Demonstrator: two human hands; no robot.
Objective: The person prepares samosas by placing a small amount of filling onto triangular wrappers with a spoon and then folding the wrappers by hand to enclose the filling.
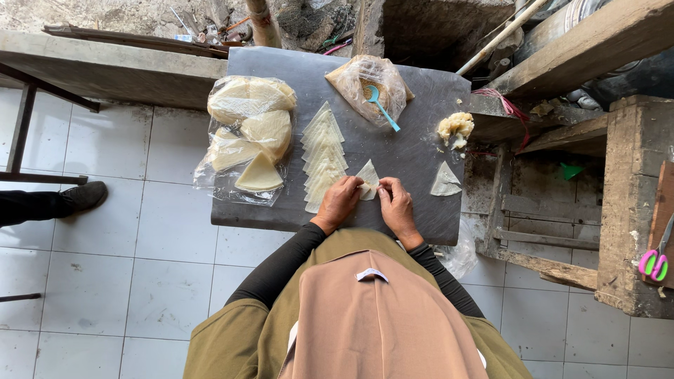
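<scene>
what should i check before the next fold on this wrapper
1. Both hands on the wrapper: left hand and right hand pinch the triangular wrapper: ok.
2. Filling inside the wrapper: cannot tell, fingers cover it.
3. Spare wrappers at hand: fanned stack lies beside the left hand: ok.
4. Filling within reach: pale lump on the board's far right: ok.
5. Spoon: blue spoon rests on the plastic bag: ok.
</scene>
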